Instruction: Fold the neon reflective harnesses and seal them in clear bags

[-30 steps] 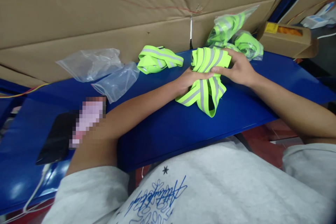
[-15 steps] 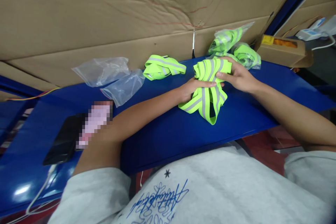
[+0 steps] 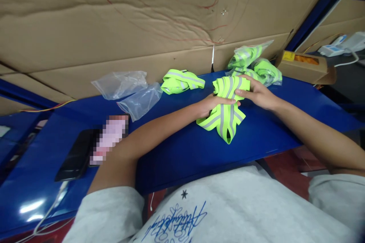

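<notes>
A neon yellow-green reflective strap [image 3: 228,87] with grey stripes is bunched in folds between both hands, above the blue table. My left hand [image 3: 212,105] grips it from the left side, thumb across its middle. On the upper right, my right hand [image 3: 258,93] is wrapped round the folds, with its thumb on top. Loose loops of the strap hang below my hands toward the table's front edge. Behind them, to the left, lies another folded reflective strap [image 3: 182,81], out of its bag.
Two clear plastic bags [image 3: 139,100] lie at the back left. Bagged straps [image 3: 266,70] are piled at the back right beside a cardboard box [image 3: 302,66]. A black phone [image 3: 75,155] with a white cable and a second, blurred-screen device [image 3: 111,138] lie near my left arm. Cardboard [image 3: 159,26] walls the back.
The camera view has tilted, so the whole scene sits a little lower. Both hands keep their hold on the strap, and its hanging loops have drawn slightly closer together.
</notes>
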Demonstrator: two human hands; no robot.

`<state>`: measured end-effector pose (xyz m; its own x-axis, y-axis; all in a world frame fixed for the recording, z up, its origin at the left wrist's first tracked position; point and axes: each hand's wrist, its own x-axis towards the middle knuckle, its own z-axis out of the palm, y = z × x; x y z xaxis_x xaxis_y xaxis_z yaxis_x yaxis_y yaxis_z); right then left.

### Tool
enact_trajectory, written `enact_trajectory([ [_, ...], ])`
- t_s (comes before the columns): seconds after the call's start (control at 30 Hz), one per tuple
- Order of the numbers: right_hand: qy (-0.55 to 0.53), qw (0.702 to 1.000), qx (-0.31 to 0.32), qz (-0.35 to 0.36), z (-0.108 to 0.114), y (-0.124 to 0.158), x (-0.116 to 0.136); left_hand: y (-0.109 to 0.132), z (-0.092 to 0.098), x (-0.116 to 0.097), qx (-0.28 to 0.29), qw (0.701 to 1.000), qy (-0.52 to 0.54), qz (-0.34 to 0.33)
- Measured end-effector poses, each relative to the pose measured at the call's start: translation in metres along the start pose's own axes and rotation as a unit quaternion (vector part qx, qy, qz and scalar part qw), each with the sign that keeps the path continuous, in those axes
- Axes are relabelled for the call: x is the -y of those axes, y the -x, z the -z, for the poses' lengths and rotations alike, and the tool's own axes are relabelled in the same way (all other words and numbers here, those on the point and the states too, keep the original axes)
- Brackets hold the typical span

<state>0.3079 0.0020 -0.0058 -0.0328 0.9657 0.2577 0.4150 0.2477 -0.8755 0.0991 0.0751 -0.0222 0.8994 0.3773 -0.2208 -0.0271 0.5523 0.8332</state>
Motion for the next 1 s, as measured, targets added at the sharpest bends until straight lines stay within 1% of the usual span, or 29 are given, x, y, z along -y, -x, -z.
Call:
enact_trajectory([
  [0.17, 0.023, 1.0, -0.004, 0.007, 0.0006, 0.0011, 0.0023, 0.0, 0.0022, 0.0014, 0.015, 1.0, 0.011, -0.01],
  [0.33, 0.011, 1.0, 0.002, -0.01, 0.0003, 0.0011, 0.0047, -0.0009, 0.0034, 0.0018, 0.023, 1.0, 0.002, -0.002],
  [0.73, 0.028, 1.0, -0.001, -0.01, 0.0006, -0.0004, 0.0004, -0.0033, 0.0072, 0.0032, 0.039, 0.999, 0.004, 0.004],
  [1.0, 0.025, 1.0, -0.016, 0.007, 0.0002, -0.0012, 0.0009, -0.0013, 0.0028, 0.0006, 0.024, 1.0, 0.012, 0.011],
])
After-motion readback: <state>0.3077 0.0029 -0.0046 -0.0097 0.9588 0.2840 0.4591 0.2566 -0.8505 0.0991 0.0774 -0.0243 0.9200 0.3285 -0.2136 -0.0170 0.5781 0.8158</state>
